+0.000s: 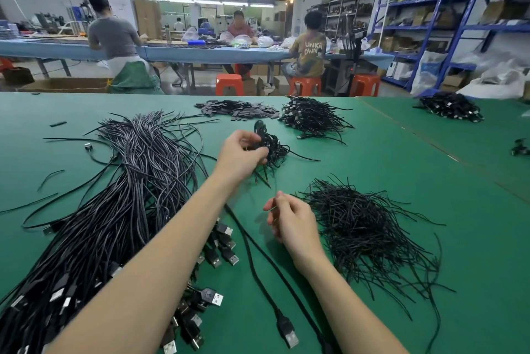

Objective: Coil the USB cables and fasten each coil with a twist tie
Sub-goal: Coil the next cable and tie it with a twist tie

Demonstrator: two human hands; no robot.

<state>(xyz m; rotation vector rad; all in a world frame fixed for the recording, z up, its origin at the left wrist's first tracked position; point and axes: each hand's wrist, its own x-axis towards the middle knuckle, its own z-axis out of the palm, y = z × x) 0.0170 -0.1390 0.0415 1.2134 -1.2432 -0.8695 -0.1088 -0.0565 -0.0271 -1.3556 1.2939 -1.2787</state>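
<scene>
Our left hand [239, 154] grasps one coiled cable [269, 144] mid-table; right hand [292, 217] pinches one twist tie [276, 191]. We count one loose-cable bundle [120, 196], one tie heap [364, 224], two finished piles.

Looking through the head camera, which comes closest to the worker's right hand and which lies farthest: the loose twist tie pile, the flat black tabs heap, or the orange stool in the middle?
From the right hand:
1. Twist tie pile, on the table just right of that hand, almost touching.
2. Flat black tabs heap, near the green table's far edge.
3. Orange stool, on the floor beyond the table.
</scene>
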